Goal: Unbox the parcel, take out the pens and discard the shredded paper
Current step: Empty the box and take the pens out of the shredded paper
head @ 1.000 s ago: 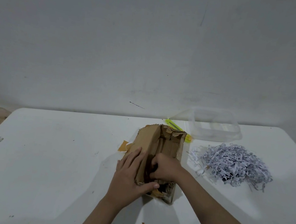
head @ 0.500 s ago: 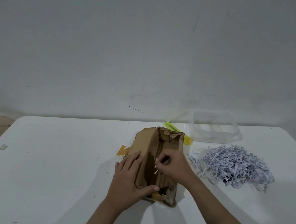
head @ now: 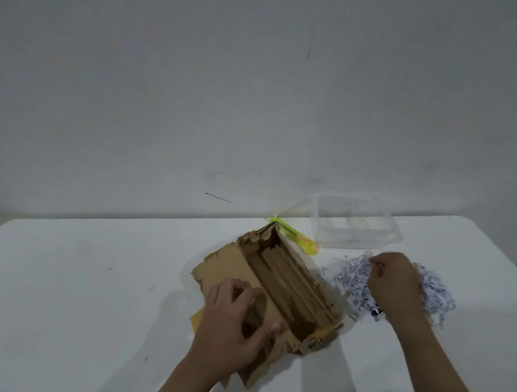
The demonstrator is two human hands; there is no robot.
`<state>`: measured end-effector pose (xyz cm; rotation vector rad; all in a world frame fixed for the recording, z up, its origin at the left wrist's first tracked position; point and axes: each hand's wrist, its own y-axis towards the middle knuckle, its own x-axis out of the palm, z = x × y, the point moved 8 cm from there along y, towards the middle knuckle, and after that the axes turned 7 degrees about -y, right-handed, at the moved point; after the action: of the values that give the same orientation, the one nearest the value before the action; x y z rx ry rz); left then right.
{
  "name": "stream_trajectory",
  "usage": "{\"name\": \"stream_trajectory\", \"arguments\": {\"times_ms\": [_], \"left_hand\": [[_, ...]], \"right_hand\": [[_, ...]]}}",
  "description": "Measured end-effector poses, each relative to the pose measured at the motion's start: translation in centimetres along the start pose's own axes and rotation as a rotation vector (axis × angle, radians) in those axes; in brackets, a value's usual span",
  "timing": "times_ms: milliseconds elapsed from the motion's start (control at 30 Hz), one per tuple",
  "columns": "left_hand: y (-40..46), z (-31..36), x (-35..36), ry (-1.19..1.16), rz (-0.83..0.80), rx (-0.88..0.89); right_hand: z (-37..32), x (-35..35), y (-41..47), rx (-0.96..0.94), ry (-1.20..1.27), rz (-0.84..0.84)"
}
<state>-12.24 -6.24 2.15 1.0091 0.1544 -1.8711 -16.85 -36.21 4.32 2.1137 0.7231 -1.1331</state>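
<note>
White table [head: 83, 273] against a bare grey wall carries the torn box [head: 276, 288], lying open with its long axis running from the near right corner away toward the far left. On its near left flap the left hand [head: 232, 330] presses down, fingers spread, thumb hooked over the inner edge. Right of the box and just beside it lies the shred pile [head: 431, 297]; the right hand [head: 393, 282] sits curled on top of it, seemingly pinching a few strips, though what it holds is too small to tell. No pens show in the box's trough. That trough lies left of the right hand, which is the nearer free hand for reaching back in. Beyond the box's far end rest a yellow cutter [head: 297, 238] and a clear tub [head: 356, 225], both out of the reach path
</note>
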Motion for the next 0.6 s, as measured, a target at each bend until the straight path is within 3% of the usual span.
{"name": "stream_trajectory", "arguments": {"times_ms": [133,200,333,467,600], "left_hand": [[0.9,0.2,0.1,0.009,0.009,0.053],[1.6,0.1,0.0,0.016,0.009,0.046],[2.8,-0.4,0.3,0.112,-0.058,-0.027],[2.9,-1.4,1.1,0.154,-0.159,-0.142],[2.9,-1.6,1.2,0.126,-0.171,-0.172]], "right_hand": [[-2.0,-1.8,-1.9,-0.098,0.034,0.217],[-3.6,-1.9,-3.1,-0.136,0.174,0.229],[-5.6,0.3,-4.3,-0.096,0.409,0.020],[-5.9,3.8,-5.1,-0.094,0.372,-0.269],[-5.4,4.2,-5.9,-0.085,0.332,-0.274]]}}
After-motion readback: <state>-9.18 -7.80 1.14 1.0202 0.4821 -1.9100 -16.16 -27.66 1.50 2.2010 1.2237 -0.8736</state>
